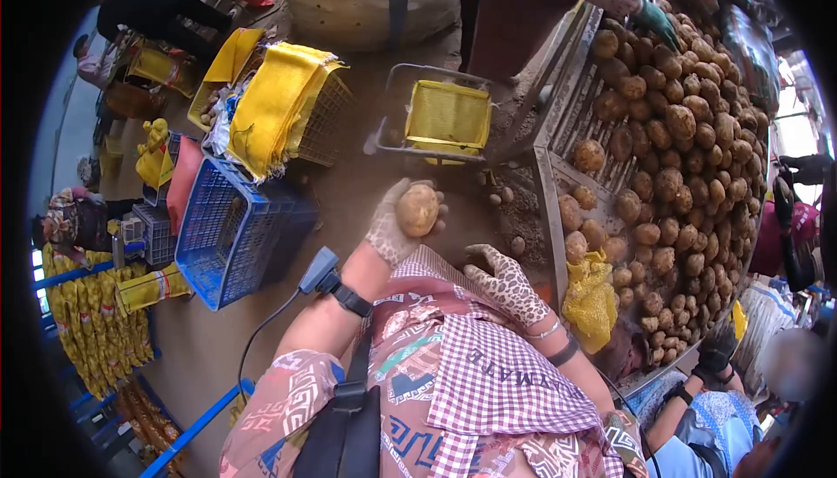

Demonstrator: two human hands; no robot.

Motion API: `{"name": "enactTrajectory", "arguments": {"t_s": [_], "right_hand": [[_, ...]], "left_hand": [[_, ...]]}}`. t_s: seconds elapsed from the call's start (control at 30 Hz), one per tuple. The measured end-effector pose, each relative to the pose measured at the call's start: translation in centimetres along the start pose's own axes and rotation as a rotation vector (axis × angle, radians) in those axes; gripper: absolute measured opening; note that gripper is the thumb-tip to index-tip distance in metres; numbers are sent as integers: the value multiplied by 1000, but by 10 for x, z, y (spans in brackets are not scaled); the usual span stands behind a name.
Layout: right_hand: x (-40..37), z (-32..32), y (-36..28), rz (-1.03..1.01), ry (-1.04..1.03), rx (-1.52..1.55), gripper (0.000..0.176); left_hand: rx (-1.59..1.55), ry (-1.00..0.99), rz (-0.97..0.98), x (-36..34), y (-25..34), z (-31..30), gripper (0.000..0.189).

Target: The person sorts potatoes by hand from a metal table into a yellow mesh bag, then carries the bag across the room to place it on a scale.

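A round tan potato (418, 210) rests in my left hand (394, 227), which wears a leopard-print glove, its fingers curled around the far side. My right hand (508, 284), gloved in the same print, is near my waist with its fingers apart and nothing visible in them. Beyond my hands, a yellow mesh bag (448, 118) is spread inside a metal frame on the floor. To the right, a large heap of potatoes (676, 164) lies on a slatted metal table (547, 208). A crumpled yellow mesh bag (590, 299) sits at its near edge.
On the left are a blue crate (218, 234) and a crate topped with yellow bags (279, 112). A big white sack of potatoes (366, 11) stands ahead. Co-workers' gloved hands (656, 20) (717, 349) are at the table's far and near sides. Filled yellow bags (96, 321) are at left.
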State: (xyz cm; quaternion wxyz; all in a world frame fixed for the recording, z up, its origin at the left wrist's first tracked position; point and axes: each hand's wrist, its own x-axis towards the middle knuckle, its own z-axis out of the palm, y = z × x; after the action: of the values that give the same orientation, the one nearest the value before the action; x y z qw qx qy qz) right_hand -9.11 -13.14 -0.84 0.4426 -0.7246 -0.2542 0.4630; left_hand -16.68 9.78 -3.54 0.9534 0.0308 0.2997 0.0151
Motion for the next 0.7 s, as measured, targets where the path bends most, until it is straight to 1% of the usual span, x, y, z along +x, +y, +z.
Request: {"name": "enactTrajectory", "arguments": {"t_s": [0.03,0.1,0.17,0.23,0.3,0.33,0.37,0.4,0.43,0.5,0.53,0.57,0.63,0.67,0.7], "right_hand": [[3,7,6,3,40,32,39],[9,18,-5,-10,26,10,37],[20,35,-6,51,29,58,35],[38,57,3,94,16,145,35],[59,81,7,124,2,161,35],[69,93,4,172,-5,161,35],[83,106,0,219,-4,163,35],[96,118,-13,264,1,99,34],[108,133,-12,288,6,94,34],[143,159,0,453,-17,163,32],[163,174,-4,530,-14,173,32],[180,192,19,497,6,61,34],[240,223,-3,442,-43,-188,38],[275,239,5,487,-43,-155,45],[314,255,20,530,-40,-121,51]], "left_hand": [[59,-30,71,16,12,11,38],[135,45,148,53,33,41,33],[171,114,255,100,49,52,27],[84,145,284,140,65,55,24],[298,162,450,246,72,-20,24],[421,184,434,235,76,-18,27],[550,270,385,215,83,-8,32],[642,179,362,184,98,2,33],[727,90,337,149,114,6,34],[989,-9,587,85,159,-5,32],[1033,52,698,69,180,-30,31],[1081,111,810,56,197,-57,29],[998,405,792,37,223,-131,31],[1415,596,835,26,237,-178,34],[1403,721,702,17,235,-233,39]]}}
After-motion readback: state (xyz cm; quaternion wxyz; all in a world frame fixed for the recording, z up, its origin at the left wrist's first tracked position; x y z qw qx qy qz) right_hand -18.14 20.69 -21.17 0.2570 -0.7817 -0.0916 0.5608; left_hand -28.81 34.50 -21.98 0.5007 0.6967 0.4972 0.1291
